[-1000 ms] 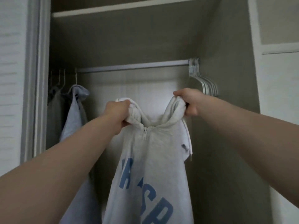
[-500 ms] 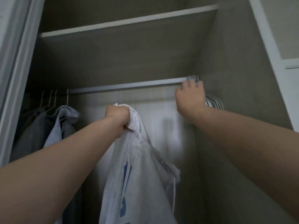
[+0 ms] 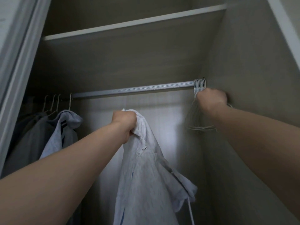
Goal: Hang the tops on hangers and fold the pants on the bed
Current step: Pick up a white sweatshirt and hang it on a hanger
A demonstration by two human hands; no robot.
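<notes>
Several hangers (image 3: 199, 84) on wardrobe rail (image 3: 133, 90)

Your light grey zip hoodie (image 3: 146, 176) hangs limp in the lower centre of the frame. It is bunched at the collar in your left hand (image 3: 124, 121), with the zipper pull showing and a drawstring dangling at lower right. The empty white hangers (image 3: 199, 84) are hooked on the rail (image 3: 129, 90) at centre right, and your right hand (image 3: 211, 98) grips them. Their lower parts are blurred.

Showed soft, matt grey knit cloth in the hoodie (image 3: 146, 184), with a small shiny metal zipper pull (image 3: 142, 150). Found ribbed, dull-sheened metal along the rail (image 3: 133, 90), thin white-coated wire in the hangers (image 3: 199, 83), matt wood-grain panelling on the wardrobe wall (image 3: 243, 62).
</notes>
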